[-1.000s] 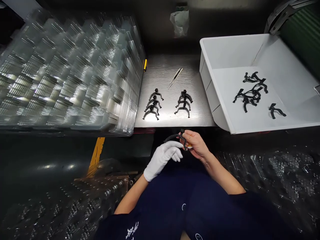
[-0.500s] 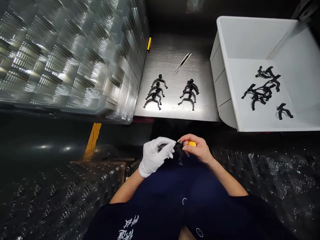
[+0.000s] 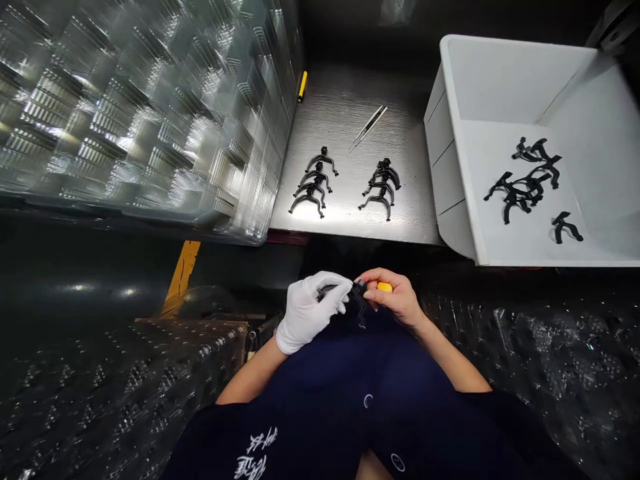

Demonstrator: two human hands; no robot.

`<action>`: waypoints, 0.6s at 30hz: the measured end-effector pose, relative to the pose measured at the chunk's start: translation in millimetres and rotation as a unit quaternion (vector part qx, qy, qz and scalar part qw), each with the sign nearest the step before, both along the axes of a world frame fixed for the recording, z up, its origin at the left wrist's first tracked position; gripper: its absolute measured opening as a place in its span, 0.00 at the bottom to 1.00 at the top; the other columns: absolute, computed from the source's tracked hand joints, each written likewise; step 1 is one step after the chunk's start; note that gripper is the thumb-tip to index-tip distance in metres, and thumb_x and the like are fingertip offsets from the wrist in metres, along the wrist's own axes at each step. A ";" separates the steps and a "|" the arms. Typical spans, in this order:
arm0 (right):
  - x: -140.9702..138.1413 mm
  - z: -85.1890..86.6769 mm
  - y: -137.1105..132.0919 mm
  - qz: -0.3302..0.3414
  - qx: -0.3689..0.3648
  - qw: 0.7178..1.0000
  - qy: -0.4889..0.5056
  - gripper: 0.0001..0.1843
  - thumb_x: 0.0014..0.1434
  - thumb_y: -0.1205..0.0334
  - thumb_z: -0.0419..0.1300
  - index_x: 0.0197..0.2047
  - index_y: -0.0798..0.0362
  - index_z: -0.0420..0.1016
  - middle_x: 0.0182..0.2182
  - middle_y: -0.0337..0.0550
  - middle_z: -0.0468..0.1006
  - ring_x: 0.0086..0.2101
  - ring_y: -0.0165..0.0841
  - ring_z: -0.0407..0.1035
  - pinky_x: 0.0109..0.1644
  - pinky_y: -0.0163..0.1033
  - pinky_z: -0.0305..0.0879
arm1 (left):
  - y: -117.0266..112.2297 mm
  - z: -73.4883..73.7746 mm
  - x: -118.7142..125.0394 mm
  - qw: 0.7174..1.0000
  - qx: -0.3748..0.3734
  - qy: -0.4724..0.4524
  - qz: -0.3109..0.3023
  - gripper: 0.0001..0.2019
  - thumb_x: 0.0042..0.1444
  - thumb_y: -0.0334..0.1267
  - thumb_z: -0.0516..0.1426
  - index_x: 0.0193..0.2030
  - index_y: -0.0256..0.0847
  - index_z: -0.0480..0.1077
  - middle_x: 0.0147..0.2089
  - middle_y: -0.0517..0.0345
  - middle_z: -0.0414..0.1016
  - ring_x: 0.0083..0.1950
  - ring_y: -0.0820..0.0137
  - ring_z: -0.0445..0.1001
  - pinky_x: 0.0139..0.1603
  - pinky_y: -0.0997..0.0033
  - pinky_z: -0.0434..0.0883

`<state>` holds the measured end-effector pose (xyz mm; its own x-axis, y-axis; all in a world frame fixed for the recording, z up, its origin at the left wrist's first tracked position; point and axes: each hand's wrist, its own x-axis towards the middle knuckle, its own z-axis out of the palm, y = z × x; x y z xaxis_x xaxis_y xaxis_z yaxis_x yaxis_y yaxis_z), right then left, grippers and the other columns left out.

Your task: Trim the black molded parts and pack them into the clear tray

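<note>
this looks best done with the gloved left hand holding the black part steady while the right hand works its yellow tool in small strokes. both hands meet over the lap, at 6 o'clock from the table, left fingers pinched on the part, right fingers curled round the tool.

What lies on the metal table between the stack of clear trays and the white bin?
In the head view: a left group of black curved parts, a right group, tweezers behind them, and a yellow pen-like tool against the trays.
</note>
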<state>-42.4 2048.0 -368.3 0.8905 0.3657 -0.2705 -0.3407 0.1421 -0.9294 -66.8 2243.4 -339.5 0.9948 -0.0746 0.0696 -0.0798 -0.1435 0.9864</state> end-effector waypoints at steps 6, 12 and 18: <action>-0.1 -4.1 -3.7 0.024 -0.014 1.000 -0.012 0.16 0.50 0.54 0.72 0.41 0.52 0.80 0.20 0.31 0.65 0.20 0.25 0.59 0.24 0.33 0.59 | -0.8 0.9 0.0 0.993 0.083 -0.086 0.005 0.03 0.61 0.35 0.63 0.38 0.40 0.78 0.26 0.64 0.78 0.22 0.78 0.76 0.29 0.81 0.73; 2.8 -3.6 -6.0 0.003 0.128 0.992 0.008 0.23 0.48 0.58 0.61 0.48 0.55 0.77 0.29 0.38 0.67 0.27 0.31 0.63 0.31 0.39 0.64 | -1.5 7.8 -0.1 0.988 0.117 -0.103 -0.004 0.03 0.62 0.34 0.62 0.38 0.39 0.77 0.25 0.65 0.78 0.23 0.78 0.76 0.30 0.81 0.72; 7.1 1.0 -4.3 -0.072 0.124 0.988 0.049 0.23 0.44 0.65 0.59 0.46 0.53 0.79 0.34 0.41 0.69 0.34 0.32 0.65 0.39 0.39 0.69 | -4.2 9.3 0.9 0.998 0.057 -0.026 -0.007 0.03 0.61 0.34 0.63 0.36 0.39 0.77 0.26 0.65 0.78 0.21 0.79 0.76 0.26 0.82 0.71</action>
<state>-35.3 2043.7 -367.3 0.9123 0.3024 -0.2761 -0.3867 0.4145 -0.8238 -65.9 2239.2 -330.2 0.9888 -0.0988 0.1121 -0.1339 -0.2523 0.9583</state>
